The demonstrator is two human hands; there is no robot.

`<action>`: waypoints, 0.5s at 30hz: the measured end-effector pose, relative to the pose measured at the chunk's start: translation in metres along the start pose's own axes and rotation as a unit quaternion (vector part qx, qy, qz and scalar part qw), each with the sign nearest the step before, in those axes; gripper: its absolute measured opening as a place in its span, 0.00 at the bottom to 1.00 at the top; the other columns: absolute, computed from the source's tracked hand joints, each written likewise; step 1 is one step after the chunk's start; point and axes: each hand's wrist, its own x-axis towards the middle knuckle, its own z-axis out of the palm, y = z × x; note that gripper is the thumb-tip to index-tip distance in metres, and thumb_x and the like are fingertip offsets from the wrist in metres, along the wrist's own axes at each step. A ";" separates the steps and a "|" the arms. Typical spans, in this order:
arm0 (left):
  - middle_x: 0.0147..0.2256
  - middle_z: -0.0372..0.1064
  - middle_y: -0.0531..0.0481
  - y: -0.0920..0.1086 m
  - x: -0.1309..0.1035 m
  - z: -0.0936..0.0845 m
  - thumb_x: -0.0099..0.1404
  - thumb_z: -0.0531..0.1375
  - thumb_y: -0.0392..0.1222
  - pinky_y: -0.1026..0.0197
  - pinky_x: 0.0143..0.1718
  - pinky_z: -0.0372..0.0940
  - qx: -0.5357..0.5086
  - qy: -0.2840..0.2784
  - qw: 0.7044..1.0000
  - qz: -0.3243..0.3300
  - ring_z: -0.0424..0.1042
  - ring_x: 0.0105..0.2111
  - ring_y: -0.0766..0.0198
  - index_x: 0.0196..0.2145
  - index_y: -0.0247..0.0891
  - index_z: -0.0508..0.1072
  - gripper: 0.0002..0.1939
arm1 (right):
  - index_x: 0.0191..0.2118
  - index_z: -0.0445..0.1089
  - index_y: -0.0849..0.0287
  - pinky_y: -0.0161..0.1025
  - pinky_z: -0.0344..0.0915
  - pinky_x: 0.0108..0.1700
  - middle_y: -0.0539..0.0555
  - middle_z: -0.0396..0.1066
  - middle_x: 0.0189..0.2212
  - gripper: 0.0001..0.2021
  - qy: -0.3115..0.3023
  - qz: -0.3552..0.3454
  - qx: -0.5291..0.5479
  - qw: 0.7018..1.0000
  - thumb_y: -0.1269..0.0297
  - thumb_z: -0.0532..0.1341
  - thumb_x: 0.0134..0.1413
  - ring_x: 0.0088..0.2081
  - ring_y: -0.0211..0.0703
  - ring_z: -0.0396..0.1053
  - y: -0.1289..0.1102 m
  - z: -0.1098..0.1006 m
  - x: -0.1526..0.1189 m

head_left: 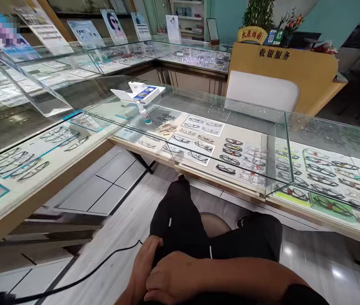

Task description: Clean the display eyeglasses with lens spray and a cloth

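Note:
Low in the head view, my left hand (148, 250) rests against the thigh of my black trousers (180, 212). Its fingertips are mostly out of sight, so their grip cannot be made out. My right hand (171, 273) lies across my lap beside my left wrist, its fingers bent and closed. Whatever they may hold is hidden beneath them. A black cable (103, 258) runs from the lower left and ends near my left hand. Ahead of my knees stands a glass display counter (249, 112) with rows of eyeglasses (230, 152) inside.
On the counter glass are an open white box (146, 93) and a small white bottle (144, 113). A white chair back (262, 87) rises behind it, before a yellow cashier desk (281, 72). Another glass case (34, 152) runs along the left. A round stool (214, 224) shows between my legs.

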 end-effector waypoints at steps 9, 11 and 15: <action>0.46 0.77 0.49 0.016 0.016 -0.070 0.54 0.64 0.35 0.55 0.52 0.68 -0.135 -0.248 0.958 -0.055 0.74 0.47 0.53 0.45 0.44 0.75 0.19 | 0.37 0.74 0.56 0.36 0.60 0.36 0.49 0.80 0.37 0.11 0.070 0.130 0.112 0.983 0.57 0.60 0.70 0.38 0.41 0.75 0.041 -0.013 -0.008; 0.49 0.77 0.47 0.034 0.041 -0.083 0.62 0.66 0.41 0.55 0.57 0.67 -0.228 -0.231 0.945 -0.045 0.74 0.52 0.53 0.48 0.43 0.76 0.15 | 0.40 0.74 0.56 0.36 0.61 0.40 0.49 0.79 0.37 0.08 0.146 0.163 0.140 0.966 0.60 0.60 0.70 0.39 0.40 0.74 0.047 -0.037 -0.024; 0.51 0.77 0.42 0.052 0.145 -0.073 0.64 0.70 0.49 0.58 0.52 0.70 -0.438 -0.019 0.890 -0.123 0.77 0.51 0.54 0.47 0.41 0.76 0.16 | 0.38 0.72 0.55 0.37 0.61 0.40 0.49 0.76 0.35 0.08 0.260 0.246 0.122 0.926 0.65 0.58 0.71 0.37 0.40 0.71 0.058 -0.094 -0.054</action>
